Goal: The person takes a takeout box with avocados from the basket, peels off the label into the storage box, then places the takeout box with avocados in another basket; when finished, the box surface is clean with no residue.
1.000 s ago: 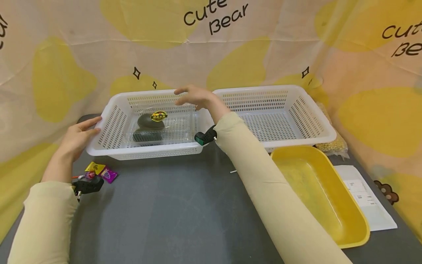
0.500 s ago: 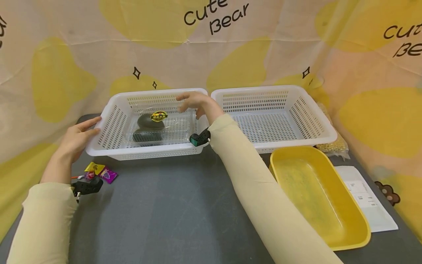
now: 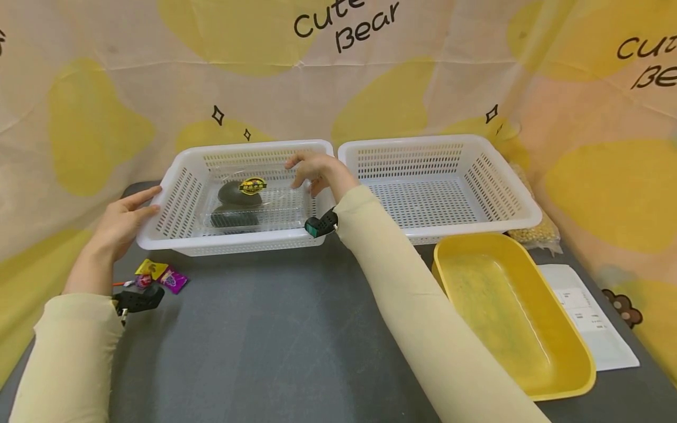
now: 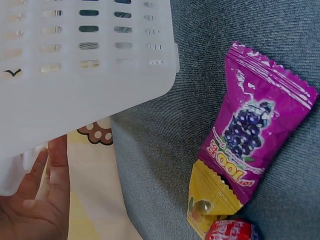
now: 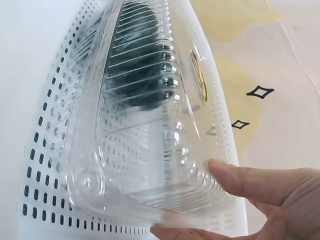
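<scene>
Probably the grasp step: right hand (image 3: 317, 170) straddles one end of the clear rectangular plastic box (image 3: 282, 205) inside the white perforated plastic basket (image 3: 238, 240); can't tell if pinching. Left hand (image 3: 119, 224) straight-fingered at its rim. Next likely needs firm closure.

Wrapped candies (image 3: 173, 279) lie left; a yellow tub (image 3: 505, 314) stands beside white paper (image 3: 589, 320).

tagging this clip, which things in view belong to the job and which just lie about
Likely in use:
left hand
right hand
left white basket
clear box
dark green contents

Likely lying about:
sweets
right white basket
yellow tub
bagged yellow grains
white sheet
</scene>
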{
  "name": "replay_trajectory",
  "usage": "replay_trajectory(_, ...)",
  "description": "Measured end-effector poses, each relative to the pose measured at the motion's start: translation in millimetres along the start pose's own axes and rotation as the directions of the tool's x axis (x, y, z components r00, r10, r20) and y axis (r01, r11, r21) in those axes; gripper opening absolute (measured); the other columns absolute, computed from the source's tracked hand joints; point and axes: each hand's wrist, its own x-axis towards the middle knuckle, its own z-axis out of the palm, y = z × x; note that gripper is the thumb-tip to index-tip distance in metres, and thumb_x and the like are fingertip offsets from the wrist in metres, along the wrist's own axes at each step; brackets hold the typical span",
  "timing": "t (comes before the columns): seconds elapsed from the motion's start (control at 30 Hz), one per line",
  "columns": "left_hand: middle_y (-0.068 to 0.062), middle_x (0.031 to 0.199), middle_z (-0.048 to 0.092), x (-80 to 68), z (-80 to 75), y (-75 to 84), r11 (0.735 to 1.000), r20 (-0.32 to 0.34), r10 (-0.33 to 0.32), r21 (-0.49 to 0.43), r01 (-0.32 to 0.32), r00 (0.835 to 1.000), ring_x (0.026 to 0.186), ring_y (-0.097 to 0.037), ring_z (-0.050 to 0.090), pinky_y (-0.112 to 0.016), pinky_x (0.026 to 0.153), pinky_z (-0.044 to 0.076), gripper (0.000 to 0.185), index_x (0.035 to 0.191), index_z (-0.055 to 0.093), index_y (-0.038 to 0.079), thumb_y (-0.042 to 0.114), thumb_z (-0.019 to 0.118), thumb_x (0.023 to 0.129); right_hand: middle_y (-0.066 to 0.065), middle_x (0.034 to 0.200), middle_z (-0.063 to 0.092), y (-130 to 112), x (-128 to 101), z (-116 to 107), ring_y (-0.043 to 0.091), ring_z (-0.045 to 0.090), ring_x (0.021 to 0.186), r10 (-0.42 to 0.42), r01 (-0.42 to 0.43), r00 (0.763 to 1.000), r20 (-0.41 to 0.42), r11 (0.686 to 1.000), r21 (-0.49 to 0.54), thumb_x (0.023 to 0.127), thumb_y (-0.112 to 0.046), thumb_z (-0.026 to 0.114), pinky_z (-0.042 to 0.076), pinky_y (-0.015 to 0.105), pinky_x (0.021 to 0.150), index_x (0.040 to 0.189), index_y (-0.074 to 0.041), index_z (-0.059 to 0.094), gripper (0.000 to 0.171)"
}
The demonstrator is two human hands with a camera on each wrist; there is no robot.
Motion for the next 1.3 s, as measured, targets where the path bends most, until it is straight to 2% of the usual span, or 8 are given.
replay_trajectory(0.07, 0.016, 0.114, 0.043, 0.2, 0.1, -0.6, 1.000, 0.002, 0.000, -0.002, 0.000, 1.000, 0.079, 0.010, 0.057, -0.018, 0.071, 0.056, 0.063, 0.157, 0.021, 0.029, 0.046, 0.046, 0.101, 0.006, 0.152, 0.034, 0, -1, 0, 0.019, 0.040, 0.072, -0.003, 0.003, 1.000, -0.005, 1.000, 0.018, 0.095, -0.008, 0.063, 0.047, 0.033, 0.074, 0.142, -0.023, 0.043, 0.054)
replay_trajectory(0.17, 0.018, 0.112, 0.043, 0.6, 0.3, -1.5, 1.000, 0.005, -0.002, -0.014, 0.002, 1.000, 0.080, 0.010, 0.056, -0.018, 0.070, 0.056, 0.062, 0.157, 0.022, 0.029, 0.044, 0.046, 0.102, 0.006, 0.127, 0.044, 2, -1, -1, 0.020, 0.038, 0.072, -0.023, 0.023, 1.000, 0.003, 0.998, 0.059, 0.094, -0.011, 0.065, 0.049, 0.034, 0.075, 0.137, -0.020, 0.044, 0.049)
replay_trajectory(0.3, 0.019, 0.110, 0.043, 1.5, 1.0, -2.6, 1.000, -0.001, 0.000, -0.005, 0.000, 1.000, 0.080, 0.011, 0.055, -0.018, 0.070, 0.055, 0.062, 0.157, 0.022, 0.029, 0.045, 0.046, 0.102, 0.002, 0.107, 0.046, 4, -2, -4, 0.017, 0.035, 0.067, -0.076, 0.073, 0.997, 0.018, 0.991, 0.114, 0.092, -0.014, 0.067, 0.053, 0.039, 0.076, 0.129, -0.020, 0.045, 0.044)
replay_trajectory(0.53, 0.021, 0.106, 0.044, 2.5, 1.1, -1.5, 0.999, 0.003, 0.002, -0.039, -0.002, 1.000, 0.079, 0.011, 0.057, -0.018, 0.069, 0.056, 0.061, 0.157, 0.023, 0.029, 0.042, 0.047, 0.102, 0.005, 0.110, 0.049, 4, -6, -7, 0.013, 0.023, 0.051, -0.217, 0.213, 0.976, 0.005, 0.960, 0.182, 0.087, -0.014, 0.069, 0.058, 0.039, 0.067, 0.122, -0.017, 0.046, 0.041)
replay_trajectory(0.77, 0.023, 0.101, 0.044, 1.3, 2.1, -2.1, 0.998, -0.004, -0.011, -0.065, 0.011, 1.000, 0.077, 0.010, 0.057, -0.018, 0.067, 0.056, 0.060, 0.156, 0.024, 0.029, 0.039, 0.048, 0.102, 0.005, 0.103, 0.053, 3, -10, -7, 0.012, 0.023, 0.051, -0.262, 0.259, 0.965, -0.008, 0.946, 0.198, 0.086, -0.013, 0.068, 0.055, 0.033, 0.059, 0.112, -0.018, 0.046, 0.034)
replay_trajectory(1.0, 0.024, 0.100, 0.044, 2.4, 1.8, -3.2, 0.997, 0.000, -0.019, -0.075, 0.018, 1.000, 0.076, 0.011, 0.058, -0.018, 0.067, 0.056, 0.060, 0.156, 0.024, 0.030, 0.038, 0.048, 0.102, 0.004, 0.107, 0.051, 3, -16, -9, 0.013, 0.024, 0.057, -0.268, 0.276, 0.961, -0.066, 0.936, 0.219, 0.084, -0.011, 0.069, 0.056, 0.032, 0.058, 0.107, -0.018, 0.048, 0.032)
replay_trajectory(1.2, 0.024, 0.100, 0.045, 2.7, 0.2, -2.7, 0.998, 0.007, -0.012, -0.067, 0.012, 1.000, 0.077, 0.010, 0.058, -0.018, 0.067, 0.056, 0.060, 0.156, 0.024, 0.030, 0.038, 0.048, 0.102, 0.003, 0.122, 0.039, -5, -32, -18, 0.017, 0.033, 0.069, -0.313, 0.333, 0.943, -0.118, 0.910, 0.248, 0.085, -0.007, 0.066, 0.055, 0.031, 0.059, 0.108, -0.018, 0.047, 0.033)
replay_trajectory(1.3, 0.024, 0.101, 0.045, 3.3, 0.9, -3.1, 0.998, 0.014, -0.005, -0.065, 0.006, 1.000, 0.077, 0.010, 0.057, -0.018, 0.067, 0.056, 0.060, 0.157, 0.023, 0.030, 0.038, 0.047, 0.102, 0.004, 0.118, 0.044, -7, -43, -25, 0.018, 0.035, 0.071, -0.338, 0.363, 0.931, -0.135, 0.892, 0.270, 0.086, -0.007, 0.066, 0.054, 0.031, 0.061, 0.105, -0.021, 0.047, 0.030)
